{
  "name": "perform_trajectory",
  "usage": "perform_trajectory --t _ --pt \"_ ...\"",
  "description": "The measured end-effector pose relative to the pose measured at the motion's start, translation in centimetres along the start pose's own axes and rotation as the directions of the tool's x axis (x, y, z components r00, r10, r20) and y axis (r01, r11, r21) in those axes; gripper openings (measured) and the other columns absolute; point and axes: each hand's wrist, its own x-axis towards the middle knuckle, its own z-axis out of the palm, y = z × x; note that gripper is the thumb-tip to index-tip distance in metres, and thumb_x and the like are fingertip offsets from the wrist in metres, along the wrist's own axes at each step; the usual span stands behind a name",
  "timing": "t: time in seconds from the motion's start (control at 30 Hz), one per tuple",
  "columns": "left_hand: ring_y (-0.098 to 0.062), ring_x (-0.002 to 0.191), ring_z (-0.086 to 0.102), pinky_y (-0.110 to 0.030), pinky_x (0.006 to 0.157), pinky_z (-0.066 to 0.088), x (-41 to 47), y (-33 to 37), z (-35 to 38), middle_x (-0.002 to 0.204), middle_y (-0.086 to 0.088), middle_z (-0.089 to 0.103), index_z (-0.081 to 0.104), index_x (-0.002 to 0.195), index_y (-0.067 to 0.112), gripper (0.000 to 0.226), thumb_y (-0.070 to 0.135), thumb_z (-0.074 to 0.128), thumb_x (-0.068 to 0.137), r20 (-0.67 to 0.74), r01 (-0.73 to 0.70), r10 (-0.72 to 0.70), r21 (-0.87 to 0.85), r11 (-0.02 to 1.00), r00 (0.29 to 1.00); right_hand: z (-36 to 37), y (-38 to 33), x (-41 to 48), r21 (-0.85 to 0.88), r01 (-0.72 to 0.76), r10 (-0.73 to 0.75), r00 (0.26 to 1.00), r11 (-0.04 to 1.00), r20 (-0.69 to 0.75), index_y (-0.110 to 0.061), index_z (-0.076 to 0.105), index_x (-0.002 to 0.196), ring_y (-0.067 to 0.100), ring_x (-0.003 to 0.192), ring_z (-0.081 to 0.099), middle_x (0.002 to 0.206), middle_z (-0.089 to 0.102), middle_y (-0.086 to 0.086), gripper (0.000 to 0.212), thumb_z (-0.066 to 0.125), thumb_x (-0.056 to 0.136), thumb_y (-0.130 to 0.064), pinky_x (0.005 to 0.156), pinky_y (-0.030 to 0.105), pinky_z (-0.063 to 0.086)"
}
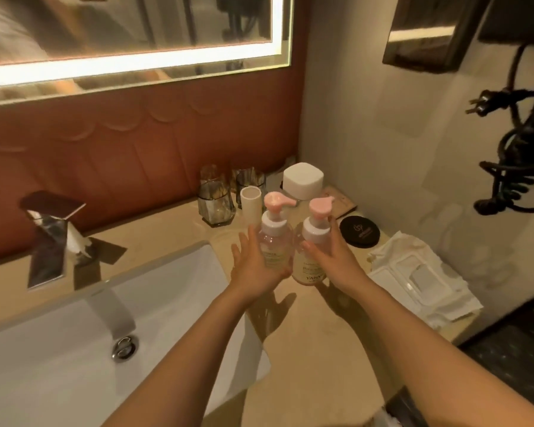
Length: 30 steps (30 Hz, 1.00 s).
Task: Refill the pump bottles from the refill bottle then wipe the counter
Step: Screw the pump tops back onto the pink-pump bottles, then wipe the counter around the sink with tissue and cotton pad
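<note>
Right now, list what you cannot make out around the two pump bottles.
- Head view: left bottle label, covered by left hand.
- Right bottle small print, blurred; only "YARN" reads.
- Fill levels: unclear through the tinted plastic.
- Black lid logo: too small.
- Refill bottle: none identifiable.

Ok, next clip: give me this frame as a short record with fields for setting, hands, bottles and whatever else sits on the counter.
setting: bathroom counter beside a white sink
left hand: around the left pump bottle
right hand: around the right pump bottle
bottles: upright, side by side, pink pump heads on
nearby: glass tumblers, white jar, black round compact, white wipes pack
</note>
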Motion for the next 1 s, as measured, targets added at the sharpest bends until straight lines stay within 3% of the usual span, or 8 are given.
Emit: perform_trajectory --t 0.1,0.23,0.37,0.47,0.6,0.73,0.83,1.0 --pt "-0.026 0.142 0.023 -0.041 0.116 0.018 -3.2 1.2 -0.3 0.152 -0.002 0.028 0.015 0.145 0.033 0.086 0.030 0.070 0.079 0.110 0.072 -0.057 -0.134 0.988 0.992 -0.5 -0.1 -0.2 0.082 -0.040 0.041 0.999 0.996 -0.013 -0.054 0.005 0.143 0.025 0.141 0.028 0.156 0.022 -0.010 0.091 0.068 0.078 -0.053 0.107 0.061 0.030" --pt "-0.019 0.139 0.030 -0.024 0.104 0.028 -6.8 0.4 -1.3 0.155 0.000 0.024 0.017 0.150 0.018 0.071 0.027 0.058 0.093 0.252 0.197 -0.164 -0.112 0.974 0.954 -0.3 0.4 -2.2 0.195 -0.086 0.129 0.968 0.977 -0.218 -0.037 0.020 0.146 0.024 0.136 0.036 0.155 0.026 -0.005 0.081 0.068 0.081 -0.045 0.104 0.048 0.036" --pt "-0.019 0.137 0.035 -0.025 0.102 0.031 -10.3 -2.4 -3.3 0.151 0.000 0.034 0.030 0.147 0.022 0.060 0.036 0.053 0.094 0.184 0.224 -0.200 -0.115 0.968 0.962 2.4 1.2 -6.1 0.327 -0.060 0.214 0.862 0.943 -0.459 -0.046 0.047 0.119 0.011 0.111 0.053 0.116 0.053 -0.026 0.036 0.063 0.086 -0.043 0.096 0.049 0.046" --pt "-0.016 0.132 0.041 -0.023 0.098 0.033 -13.2 -5.3 -5.2 0.143 0.003 0.044 0.041 0.140 0.026 0.049 0.038 0.052 0.094 0.121 0.219 -0.204 -0.138 0.966 0.972 5.9 -0.3 -8.6 0.308 -0.020 0.178 0.852 0.951 -0.492 -0.041 0.058 0.099 0.004 0.097 0.059 0.100 0.062 -0.020 0.016 0.060 0.088 -0.029 0.093 0.047 0.048" --pt "-0.005 0.120 0.049 -0.019 0.095 0.033 -18.0 -9.1 -8.9 0.132 0.009 0.053 0.046 0.135 0.027 0.039 0.037 0.042 0.098 0.002 0.241 -0.252 -0.302 0.922 0.968 12.0 -4.0 -11.4 0.325 0.086 0.029 0.942 0.942 -0.334 -0.027 0.064 0.090 0.010 0.087 0.062 0.089 0.066 -0.005 0.018 0.059 0.089 -0.010 0.079 0.029 0.048" --pt "0.000 0.107 0.058 -0.022 0.093 0.041 -24.0 -13.5 -13.4 0.120 0.014 0.062 0.052 0.129 0.030 0.034 0.036 0.035 0.100 -0.153 0.252 -0.358 -0.469 0.847 0.921 19.6 -7.4 -14.7 0.273 0.142 -0.150 0.989 0.951 0.006 -0.017 0.065 0.091 0.009 0.082 0.063 0.086 0.067 0.000 0.014 0.057 0.091 -0.006 0.074 0.018 0.051" --pt "-0.007 0.103 0.062 -0.027 0.092 0.045 -28.4 -16.8 -16.8 0.114 0.012 0.066 0.057 0.120 0.029 0.031 0.029 0.032 0.102 -0.268 0.248 -0.444 -0.542 0.803 0.855 25.6 -9.2 -17.3 0.237 0.147 -0.207 0.945 0.960 0.251 -0.022 0.066 0.088 0.007 0.082 0.064 0.084 0.069 -0.003 0.016 0.057 0.092 -0.009 0.074 0.015 0.050" --pt "-0.014 0.095 0.066 -0.032 0.087 0.046 -35.1 -20.8 -21.4 0.096 0.005 0.073 0.068 0.097 0.017 0.035 0.013 0.034 0.102 -0.457 0.189 -0.552 -0.625 0.757 0.697 34.6 -12.2 -21.5 0.266 0.193 -0.300 0.836 0.944 0.459 -0.024 0.067 0.085 0.004 0.079 0.064 0.077 0.069 -0.010 0.021 0.057 0.092 -0.006 0.074 0.015 0.049"
